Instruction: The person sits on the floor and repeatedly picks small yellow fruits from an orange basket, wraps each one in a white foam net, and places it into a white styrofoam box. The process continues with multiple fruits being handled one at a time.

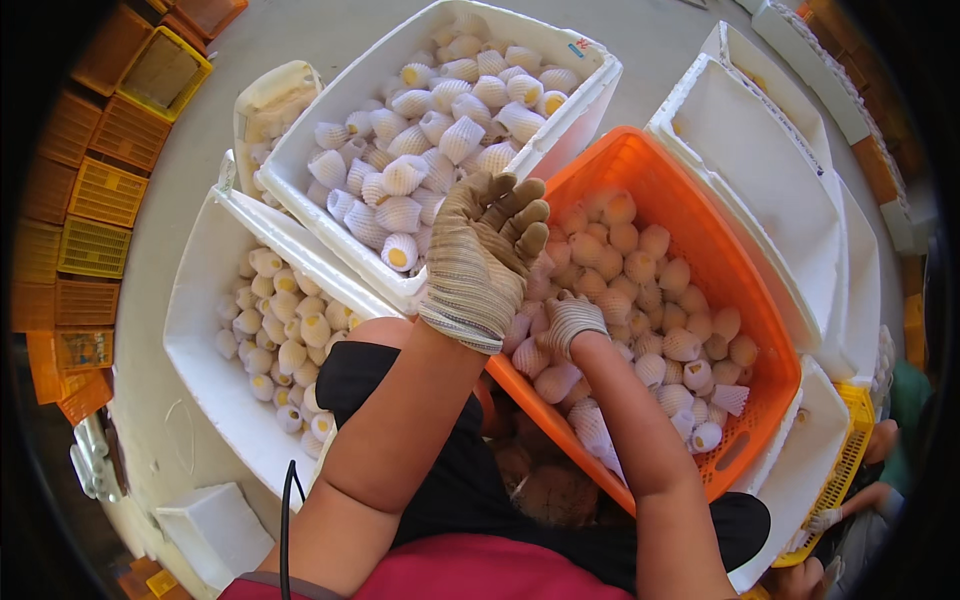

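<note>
My left hand [484, 259], in a tan-coated striped work glove, is raised between a white foam box [330, 225] and an orange plastic crate [720, 225]. Its palm is turned up, fingers loosely bent and apart, with nothing seen in it. Inside the crate, my right hand [574, 321] in a similar glove reaches down among fruits in foam net sleeves [615, 262]. Its fingertips touch the sleeved fruits, but whether they grip one is hidden. The foam box holds many sleeved fruits [461, 139], some showing yellow at the sleeve's open end.
Another foam box [195, 330] of sleeved fruits stands at the left. Nested foam boxes [750, 165] stand right of the crate. Stacked orange and yellow crates [109, 184] line the far left. A co-worker's gloved hand [825, 519] shows at the lower right near a yellow crate [844, 457].
</note>
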A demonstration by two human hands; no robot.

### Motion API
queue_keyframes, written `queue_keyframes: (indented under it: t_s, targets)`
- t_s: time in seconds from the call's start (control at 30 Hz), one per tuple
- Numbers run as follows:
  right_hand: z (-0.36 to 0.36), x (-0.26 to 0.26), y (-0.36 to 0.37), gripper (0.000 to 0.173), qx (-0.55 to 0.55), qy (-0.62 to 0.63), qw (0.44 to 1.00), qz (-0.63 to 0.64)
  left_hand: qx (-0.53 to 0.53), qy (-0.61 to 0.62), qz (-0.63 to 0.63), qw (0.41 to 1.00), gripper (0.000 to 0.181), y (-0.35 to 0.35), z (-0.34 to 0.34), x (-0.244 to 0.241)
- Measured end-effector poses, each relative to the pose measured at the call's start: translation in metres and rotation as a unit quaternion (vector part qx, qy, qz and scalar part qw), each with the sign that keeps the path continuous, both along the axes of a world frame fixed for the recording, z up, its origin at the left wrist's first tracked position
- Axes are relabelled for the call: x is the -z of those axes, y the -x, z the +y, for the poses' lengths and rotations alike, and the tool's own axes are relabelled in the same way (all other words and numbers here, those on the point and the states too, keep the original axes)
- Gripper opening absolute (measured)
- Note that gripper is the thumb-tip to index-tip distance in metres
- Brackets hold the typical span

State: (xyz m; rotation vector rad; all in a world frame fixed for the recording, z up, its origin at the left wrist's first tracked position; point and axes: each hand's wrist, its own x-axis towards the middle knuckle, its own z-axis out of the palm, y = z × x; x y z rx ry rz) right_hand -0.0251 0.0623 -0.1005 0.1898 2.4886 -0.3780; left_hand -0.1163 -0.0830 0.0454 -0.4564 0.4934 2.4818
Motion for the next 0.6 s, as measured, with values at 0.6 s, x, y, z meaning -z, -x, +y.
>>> queue_keyframes:
  t_s: [0.6]
  targets:
    - [0.070,-0.091,-0.119,0.046,0.552,0.669,0.494,0.065,0.283,0.333,0.369,0.821,0.037,-0.065,0.040,0.012]
